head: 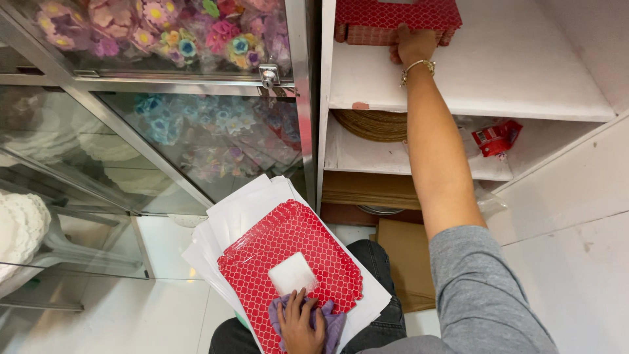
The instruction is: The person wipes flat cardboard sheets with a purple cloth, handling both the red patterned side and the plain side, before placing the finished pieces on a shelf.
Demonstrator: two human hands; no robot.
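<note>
My right hand (414, 44), with a gold bracelet on the wrist, reaches up to the top white shelf (498, 85) and touches the lower edge of a stack of red patterned flat boxes (393, 16). My left hand (300, 321) presses a purple cloth (331, 322) against a red patterned flat box with a clear window (288, 262). That box lies on a pile of white flat sheets (242, 210) held on my lap. Whether the right fingers are closed on the stack is hidden.
A glass cabinet (196, 124) with a metal frame and a small lock (268, 76) stands at left, filled with coloured flower decorations and white doilies. Lower shelves hold round woven mats (373, 124), a red packet (496, 137) and brown cardboard sheets (367, 190).
</note>
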